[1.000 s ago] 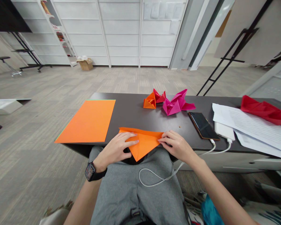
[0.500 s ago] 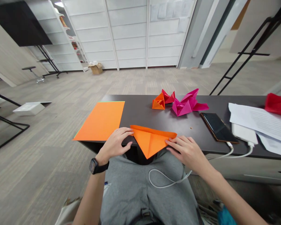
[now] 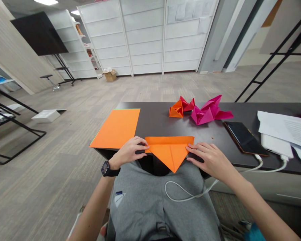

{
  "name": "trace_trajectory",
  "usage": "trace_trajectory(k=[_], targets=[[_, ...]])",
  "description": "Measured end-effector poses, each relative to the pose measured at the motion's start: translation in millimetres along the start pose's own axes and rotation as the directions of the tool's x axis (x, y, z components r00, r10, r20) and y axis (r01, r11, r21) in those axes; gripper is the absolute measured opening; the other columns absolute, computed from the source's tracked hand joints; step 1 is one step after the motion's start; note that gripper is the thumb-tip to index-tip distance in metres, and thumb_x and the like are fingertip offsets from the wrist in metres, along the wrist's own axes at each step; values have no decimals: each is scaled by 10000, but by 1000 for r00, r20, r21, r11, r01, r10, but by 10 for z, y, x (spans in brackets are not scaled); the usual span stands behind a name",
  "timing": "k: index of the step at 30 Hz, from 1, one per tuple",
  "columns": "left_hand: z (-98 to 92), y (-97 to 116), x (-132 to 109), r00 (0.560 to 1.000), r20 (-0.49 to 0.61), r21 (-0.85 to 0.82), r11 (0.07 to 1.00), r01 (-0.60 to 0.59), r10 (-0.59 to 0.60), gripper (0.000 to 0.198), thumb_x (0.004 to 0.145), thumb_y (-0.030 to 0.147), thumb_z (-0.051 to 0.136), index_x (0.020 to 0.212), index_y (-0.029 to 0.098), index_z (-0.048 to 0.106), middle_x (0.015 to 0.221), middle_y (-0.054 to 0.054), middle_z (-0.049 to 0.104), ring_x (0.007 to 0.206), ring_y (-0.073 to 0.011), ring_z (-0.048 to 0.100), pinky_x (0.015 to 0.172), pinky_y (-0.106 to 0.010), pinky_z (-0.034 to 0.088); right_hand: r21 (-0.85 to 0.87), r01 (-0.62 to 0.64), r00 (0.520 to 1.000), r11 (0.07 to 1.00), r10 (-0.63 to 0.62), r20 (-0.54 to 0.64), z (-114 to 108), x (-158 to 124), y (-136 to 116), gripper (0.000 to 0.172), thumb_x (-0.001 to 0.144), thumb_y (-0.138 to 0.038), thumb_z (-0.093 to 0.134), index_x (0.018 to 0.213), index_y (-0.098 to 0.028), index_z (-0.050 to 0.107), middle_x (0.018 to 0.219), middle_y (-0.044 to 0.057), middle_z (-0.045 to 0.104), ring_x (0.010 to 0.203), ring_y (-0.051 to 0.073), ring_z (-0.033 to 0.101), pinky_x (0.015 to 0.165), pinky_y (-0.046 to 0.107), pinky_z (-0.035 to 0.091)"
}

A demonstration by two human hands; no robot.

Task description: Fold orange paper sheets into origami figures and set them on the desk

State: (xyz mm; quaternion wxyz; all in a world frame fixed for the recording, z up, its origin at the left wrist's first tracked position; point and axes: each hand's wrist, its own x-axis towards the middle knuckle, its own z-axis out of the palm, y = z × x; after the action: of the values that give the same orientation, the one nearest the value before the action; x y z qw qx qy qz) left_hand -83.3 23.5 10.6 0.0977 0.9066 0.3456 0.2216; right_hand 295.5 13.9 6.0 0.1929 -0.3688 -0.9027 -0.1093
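Two hands on the paper, and the setup looks tidy! The folded orange paper triangle point(image 3: 169, 150) sits at the near edge of the worktop point(image 3: 153, 117), its long straight edge on the dark top and its point jutting out above the grey trousers point(image 3: 140, 214). The left hand point(image 3: 128, 151) curls lightly at the left corner with its fingertips on the paper; whether the thumb pinches from beneath, I can't tell from this view. The right hand point(image 3: 210, 159) lies flatter, fingers side by side and slightly spread, tips resting on the right corner, with no pinch showing. Good work here looks like matching pressure at both corners to keep that long edge square, and it appears level from up here. That overhanging point has nothing beneath it, so any crease would likely land cleaner with the whole piece on the worktop. To the left lies a flat orange paper sheet point(image 3: 116, 129). Further back sit an orange-red paper model point(image 3: 182, 107) and a magenta paper model point(image 3: 208, 112), with a smartphone point(image 3: 244, 137) off to the right!
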Motion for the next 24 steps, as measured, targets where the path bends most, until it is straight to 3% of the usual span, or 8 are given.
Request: trace_trajectory(k=[8, 13, 20, 24], targets=[[33, 25, 60, 997, -51, -69, 996, 54, -57, 231, 980, 314, 566, 935, 188, 755, 958, -71, 603, 908, -179, 575, 828, -315, 487, 21, 1, 1000, 1000, -1, 12, 16, -10, 20, 303, 961, -360, 594, 1183, -179, 693, 1163, 103, 726, 1025, 260, 640, 828, 387, 467], [62, 50, 114, 984, -71, -210, 967, 144, -162, 170, 947, 298, 619, 849, 182, 695, 907, -42, 605, 879, -165, 581, 807, -289, 472, 30, -1, 1000, 1000, 1, 18, 16, -14, 34, 311, 958, -366, 598, 1192, -184, 690, 1156, 97, 729, 1033, 259, 640, 824, 384, 466], [99, 132, 201, 905, -77, -338, 865, 371, -419, 170, 836, 282, 721, 786, 182, 592, 743, 26, 577, 681, -122, 544, 640, -237, 439, 65, 12, 999, 998, -14, 31, 17, 3, 61, 312, 962, -366, 593, 1196, -182, 688, 1161, 97, 726, 1054, 254, 643, 838, 383, 474], [155, 169, 209, 887, -132, -319, 866, 385, -443, 172, 820, 230, 722, 757, 184, 568, 704, 39, 553, 644, -112, 524, 607, -227, 424, 100, 9, 999, 995, -13, 39, 24, -7, 73, 317, 960, -365, 596, 1217, -202, 684, 1178, 98, 720, 1079, 256, 642, 860, 382, 483]])
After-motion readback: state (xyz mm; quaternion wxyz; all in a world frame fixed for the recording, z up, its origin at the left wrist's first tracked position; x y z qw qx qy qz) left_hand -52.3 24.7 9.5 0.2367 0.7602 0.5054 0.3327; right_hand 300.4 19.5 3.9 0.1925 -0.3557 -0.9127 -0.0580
